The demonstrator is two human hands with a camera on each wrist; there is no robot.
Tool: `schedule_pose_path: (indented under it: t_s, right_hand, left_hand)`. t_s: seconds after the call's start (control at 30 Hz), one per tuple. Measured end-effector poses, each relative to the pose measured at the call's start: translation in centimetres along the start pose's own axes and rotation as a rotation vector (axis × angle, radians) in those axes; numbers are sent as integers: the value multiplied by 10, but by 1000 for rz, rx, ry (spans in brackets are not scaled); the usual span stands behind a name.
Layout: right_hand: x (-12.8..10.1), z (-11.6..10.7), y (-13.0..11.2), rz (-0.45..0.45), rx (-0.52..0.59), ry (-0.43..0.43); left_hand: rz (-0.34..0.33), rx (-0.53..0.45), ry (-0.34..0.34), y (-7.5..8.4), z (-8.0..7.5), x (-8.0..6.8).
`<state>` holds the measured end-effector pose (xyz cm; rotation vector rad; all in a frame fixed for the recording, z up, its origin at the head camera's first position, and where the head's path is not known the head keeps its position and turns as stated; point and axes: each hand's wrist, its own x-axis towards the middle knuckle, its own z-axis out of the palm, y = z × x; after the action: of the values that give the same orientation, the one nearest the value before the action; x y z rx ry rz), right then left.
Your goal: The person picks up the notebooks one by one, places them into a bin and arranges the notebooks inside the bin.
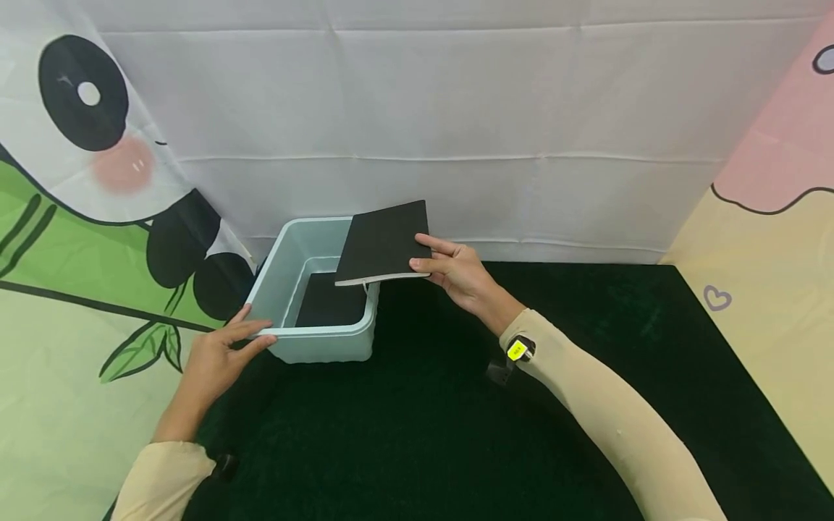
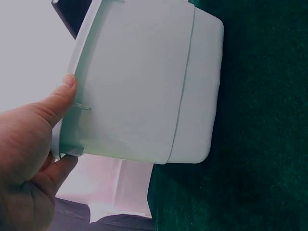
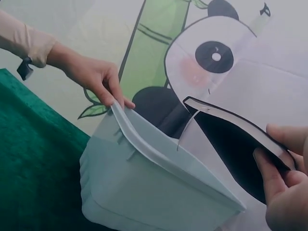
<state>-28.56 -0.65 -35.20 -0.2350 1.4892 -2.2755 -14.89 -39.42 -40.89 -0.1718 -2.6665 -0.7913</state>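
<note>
Notebook (image 1: 386, 241) with its black cover hung in my right hand (image 1: 456, 273), pinched at its right edge between thumb and fingers, and it sat tilted above the right rear part of the pale blue bin (image 1: 306, 344), its near edge showing the white page block. From the right wrist view I saw the same notebook (image 3: 231, 139) gripped at its corner by my fingers (image 3: 269, 178), held over the open mouth of the bin (image 3: 144, 192) and apart from its rim, with a thin ribbon marker (image 3: 185, 130) dangling from the pages. Inside the bin a second black book (image 1: 329, 300) lay flat on the bottom, well below the one I was holding. My left hand (image 1: 218, 354) rested on the bin's near left corner, thumb on the rim and fingers stretched along the outer wall; the left wrist view showed the thumb (image 2: 60, 98) pressed against the rim with the fingers fairly straight, so that hand was steadying the bin rather than wrapped round it. The bin stood on the dark green worktop (image 1: 423, 420), toward its rear left, close to the white cloth backdrop (image 1: 456, 108). A panda print (image 1: 85, 108) with green bamboo covered the hanging on the left, and a pink and cream hanging (image 1: 775, 217) closed off the right side.
</note>
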Motion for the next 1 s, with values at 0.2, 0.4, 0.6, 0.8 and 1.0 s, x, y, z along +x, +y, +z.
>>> schedule_pose_path:
  t_s: [0.2,0.4,0.6,0.8,1.0]
  right_hand:
    - [16,6,5,14,-31,10]
    - [29,17,9,23,-44,9]
    - [39,32,18,27,-49,0]
    - [48,44,28,51,-60,-5]
    - [55,54,35,66,-82,-15]
  left_hand:
    - [-11,-28,-14,0,1,-1]
    - [-5,-8,-7,0,1,0]
    - [5,1,14,-1,1,1]
    - [10,-5,18,-1,2,1]
    - [5,-5,20,-1,1,0]
